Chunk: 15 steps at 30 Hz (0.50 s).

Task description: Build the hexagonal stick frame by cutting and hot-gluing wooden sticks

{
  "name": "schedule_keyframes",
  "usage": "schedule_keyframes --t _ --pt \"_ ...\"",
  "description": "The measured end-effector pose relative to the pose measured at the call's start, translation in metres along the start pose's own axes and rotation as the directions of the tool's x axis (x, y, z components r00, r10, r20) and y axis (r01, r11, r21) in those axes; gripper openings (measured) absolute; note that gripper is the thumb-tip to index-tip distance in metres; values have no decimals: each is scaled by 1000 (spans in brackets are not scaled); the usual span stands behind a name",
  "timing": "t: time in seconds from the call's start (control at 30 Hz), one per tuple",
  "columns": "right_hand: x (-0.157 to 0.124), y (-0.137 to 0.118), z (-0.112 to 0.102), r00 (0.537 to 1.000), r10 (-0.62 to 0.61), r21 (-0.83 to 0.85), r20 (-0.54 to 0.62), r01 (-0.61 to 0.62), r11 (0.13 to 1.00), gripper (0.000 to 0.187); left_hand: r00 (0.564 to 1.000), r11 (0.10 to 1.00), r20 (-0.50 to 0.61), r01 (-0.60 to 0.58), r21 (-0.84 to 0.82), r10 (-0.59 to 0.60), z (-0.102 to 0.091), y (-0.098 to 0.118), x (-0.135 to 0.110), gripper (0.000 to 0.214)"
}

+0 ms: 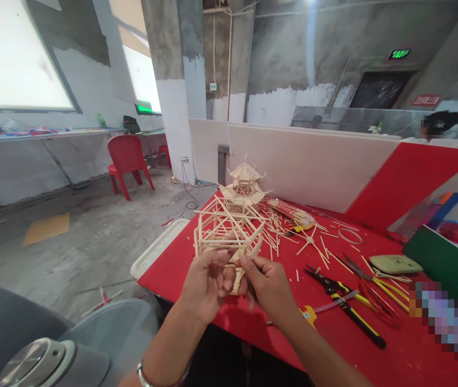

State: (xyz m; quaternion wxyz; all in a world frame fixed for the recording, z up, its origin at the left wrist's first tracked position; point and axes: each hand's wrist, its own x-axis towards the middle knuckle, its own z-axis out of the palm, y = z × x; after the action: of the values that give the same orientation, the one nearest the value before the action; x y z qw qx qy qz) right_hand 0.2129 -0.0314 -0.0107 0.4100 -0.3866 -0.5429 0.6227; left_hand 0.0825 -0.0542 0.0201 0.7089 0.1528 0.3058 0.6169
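Note:
A model pavilion frame of thin pale wooden sticks stands at the red table's near left side. My left hand is at its near edge, palm turned inward and fingers loosely curled and apart. Right beside it, my right hand pinches thumb against fingers at the frame's near corner; what lies in the pinch is too small and covered to make out. Between my hands shows a pale wooden part of the model, partly hidden. Behind the frame rises a finished-looking tiered stick roof.
On the red table lie loose sticks, a bagged stick bundle, black-and-yellow pliers, a tape ring and a green oval object. A pale partition borders the back. A grey lidded container is at lower left.

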Motion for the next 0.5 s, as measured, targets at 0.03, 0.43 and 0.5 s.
schedule_keyframes --t 0.03,0.43,0.5 --pt "0 0 0 1000 -3 1 2 3 1000 45 1000 1000 -1 0 -1 0 0 0 0 41" --pt "-3 -1 -2 1000 -1 -17 -21 0 1000 46 1000 998 22 0 70 -1 -2 -3 0 30" --pt "-6 -3 -3 1000 16 -17 -16 -16 1000 46 1000 997 7 17 80 -18 -2 -4 -3 26"
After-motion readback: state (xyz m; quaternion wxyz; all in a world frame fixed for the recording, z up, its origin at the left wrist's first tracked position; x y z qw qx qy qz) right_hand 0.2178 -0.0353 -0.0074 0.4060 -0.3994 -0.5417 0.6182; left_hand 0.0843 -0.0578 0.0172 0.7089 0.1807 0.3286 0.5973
